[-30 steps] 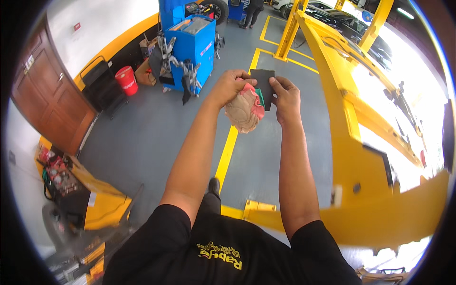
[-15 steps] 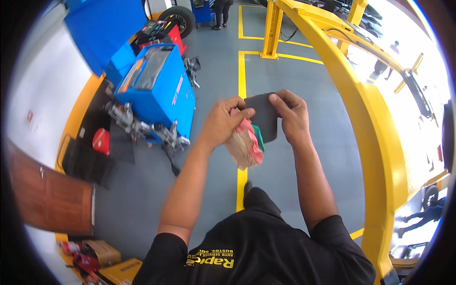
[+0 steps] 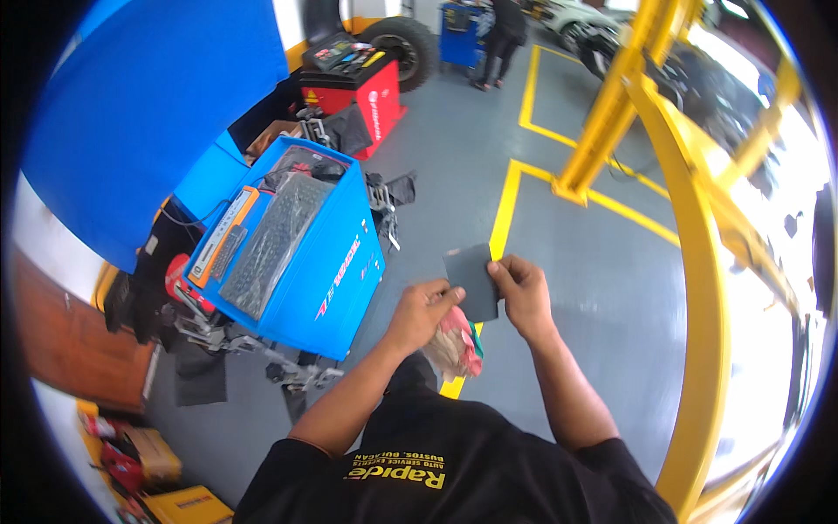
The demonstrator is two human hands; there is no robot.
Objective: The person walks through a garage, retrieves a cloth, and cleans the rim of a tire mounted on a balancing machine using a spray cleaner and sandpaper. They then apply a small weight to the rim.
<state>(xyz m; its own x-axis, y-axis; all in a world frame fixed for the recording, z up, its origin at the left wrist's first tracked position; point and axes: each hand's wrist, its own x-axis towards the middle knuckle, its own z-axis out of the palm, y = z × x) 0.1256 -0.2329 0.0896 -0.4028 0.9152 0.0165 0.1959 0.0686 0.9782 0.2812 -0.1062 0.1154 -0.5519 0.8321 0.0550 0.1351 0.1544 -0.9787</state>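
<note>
In front of my body, my right hand [image 3: 525, 297] pinches the right edge of a thin, dark grey rectangular sheet [image 3: 474, 281], thumb on top. At the sheet's left side is my left hand [image 3: 417, 316], closed, its thumb by the edge. Bunched beneath that same hand hangs a rag [image 3: 454, 346] in pink, beige and a bit of green. The sheet is held tilted above the floor; what it is made of I cannot tell.
To the left stands a blue cabinet [image 3: 327, 301] with a plastic-covered keyboard and metal clamps on its sides. Behind it is a red machine [image 3: 358, 96] near a large tyre [image 3: 406, 52]. A yellow lift post [image 3: 602, 113] rises ahead on the right. Another person [image 3: 502, 44] stands at the far end.
My view has shifted, so the blue cabinet looks nearer and larger and the red machine shows more fully. Both hands appear lower in the picture, still holding the sheet and rag.
</note>
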